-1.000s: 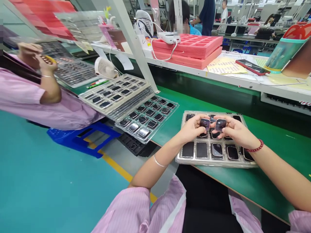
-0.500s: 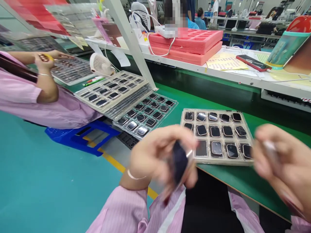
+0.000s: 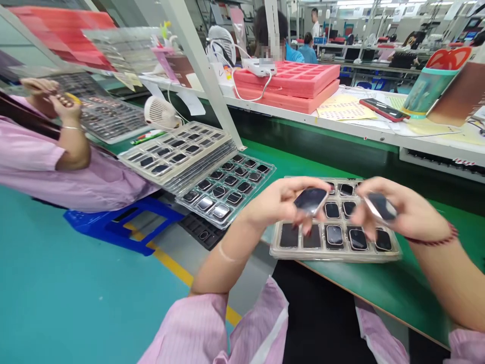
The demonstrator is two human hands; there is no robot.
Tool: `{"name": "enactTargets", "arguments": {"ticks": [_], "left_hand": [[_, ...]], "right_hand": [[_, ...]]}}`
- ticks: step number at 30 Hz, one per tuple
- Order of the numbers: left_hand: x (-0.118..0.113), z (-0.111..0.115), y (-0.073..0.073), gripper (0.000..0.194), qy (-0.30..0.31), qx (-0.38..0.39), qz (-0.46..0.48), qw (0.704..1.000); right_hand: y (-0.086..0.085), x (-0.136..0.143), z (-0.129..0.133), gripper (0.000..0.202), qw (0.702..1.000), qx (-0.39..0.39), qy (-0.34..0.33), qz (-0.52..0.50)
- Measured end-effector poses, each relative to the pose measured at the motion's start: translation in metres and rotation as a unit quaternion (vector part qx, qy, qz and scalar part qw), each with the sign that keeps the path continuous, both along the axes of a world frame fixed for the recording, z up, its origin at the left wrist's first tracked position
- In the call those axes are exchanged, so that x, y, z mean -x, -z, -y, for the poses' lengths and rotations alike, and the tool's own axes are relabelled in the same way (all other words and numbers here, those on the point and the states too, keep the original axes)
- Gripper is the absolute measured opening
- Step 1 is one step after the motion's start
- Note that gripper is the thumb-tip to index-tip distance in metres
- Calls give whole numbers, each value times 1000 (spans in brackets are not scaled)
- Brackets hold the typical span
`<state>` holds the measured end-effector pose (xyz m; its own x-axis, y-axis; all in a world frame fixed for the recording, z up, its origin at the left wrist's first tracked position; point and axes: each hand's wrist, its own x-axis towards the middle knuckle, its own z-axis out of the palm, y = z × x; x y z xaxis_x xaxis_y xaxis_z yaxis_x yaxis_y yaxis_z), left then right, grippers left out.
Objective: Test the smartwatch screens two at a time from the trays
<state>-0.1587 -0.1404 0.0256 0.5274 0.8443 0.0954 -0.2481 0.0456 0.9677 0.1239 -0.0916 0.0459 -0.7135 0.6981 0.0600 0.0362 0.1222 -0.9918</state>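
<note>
My left hand [image 3: 282, 202] grips a dark, glossy watch-like piece [image 3: 311, 200] by its edges, above the left part of a clear tray [image 3: 335, 256]. Over that tray's right part, my right hand [image 3: 413, 212] holds a second such piece [image 3: 382, 206] with a pale metallic rim. Similar rounded-square pieces sit in the tray's pockets, among them one [image 3: 335, 235] in the front row. Two front-left pockets show only flat dark squares. Both hands hide much of the tray's back rows.
Left of my tray lies another filled tray [image 3: 248, 202], beside a stack of trays [image 3: 204, 162]. A white post [image 3: 206, 65] rises behind them. A person in pink [image 3: 71, 167] works at far left. Red foam trays [image 3: 314, 81] and a phone [image 3: 383, 109] lie on the shelf.
Both hands have risen and moved closer together over the tray, each with its piece. The view has shifted slightly. At far left the other person's hands have come together.
</note>
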Motion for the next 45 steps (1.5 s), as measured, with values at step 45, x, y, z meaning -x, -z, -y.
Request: {"name": "enactTargets", "arguments": {"ticks": [45], "left_hand": [[-29,-68,67,65,-158,-31,-84,983]], "right_hand": [[83,28,-55,59,997,-2,77,4]]}}
